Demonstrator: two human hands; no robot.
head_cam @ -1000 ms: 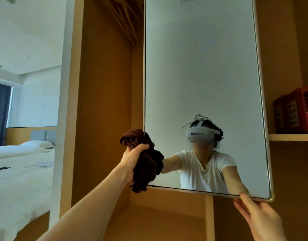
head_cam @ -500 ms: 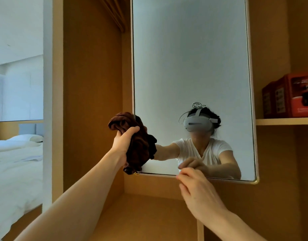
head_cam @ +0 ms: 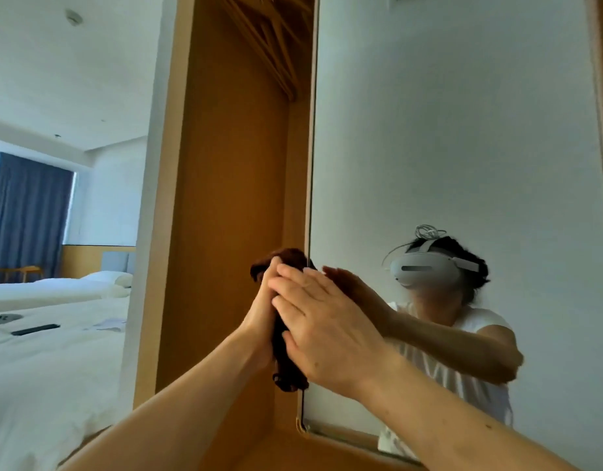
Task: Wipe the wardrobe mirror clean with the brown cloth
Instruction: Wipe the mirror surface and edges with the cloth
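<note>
One mirror [head_cam: 463, 147], one brown cloth [head_cam: 288, 372] at its left edge. Fingers of the left hand [head_cam: 261, 314] clamp it, while fingers of the right hand [head_cam: 324, 328] lie straight across it.

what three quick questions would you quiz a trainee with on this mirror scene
1. True or false: the right hand holds the mirror's bottom corner.
2. The cloth is at which mirror edge? A left, B top, C right.
3. Fill in: the ___ hand grips the cloth.
Key: 1 false; 2 A; 3 left hand.
</note>
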